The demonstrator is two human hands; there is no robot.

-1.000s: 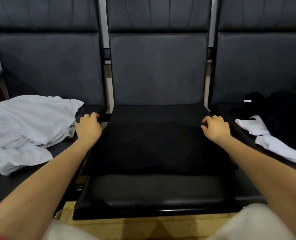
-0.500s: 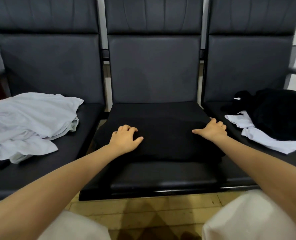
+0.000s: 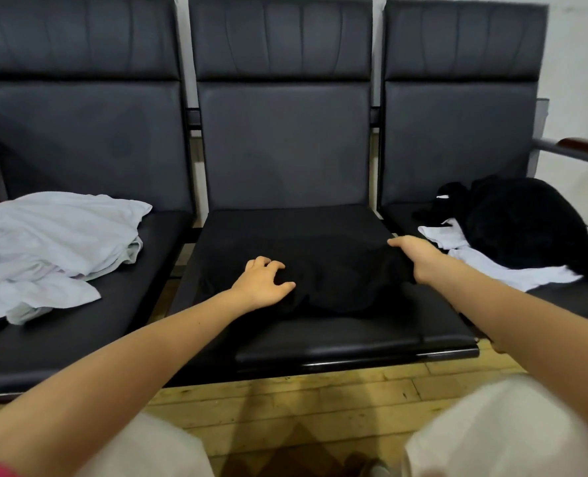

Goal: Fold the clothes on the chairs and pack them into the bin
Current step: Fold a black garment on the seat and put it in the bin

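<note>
Pinching black garment (image 3: 337, 270) edge, right hand (image 3: 418, 254); left hand (image 3: 263, 284) pressing, fingers spread.

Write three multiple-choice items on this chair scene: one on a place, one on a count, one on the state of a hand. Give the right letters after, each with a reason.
1. Where does the pile of white clothes lie?
A. on the left chair seat
B. on the floor
C. on the middle chair's backrest

2. How many chair seats stand side by side?
A. two
B. three
C. five

3. What is the left hand doing?
A. hanging in the air above the floor
B. holding up a white shirt
C. resting on the black garment on the middle chair seat

Answers:
1 A, the white heap covers the left chair seat.
2 B, three backrests and seats show in a row.
3 C, its fingers lie spread on the black cloth, while the right hand grips the cloth's right edge.
</note>
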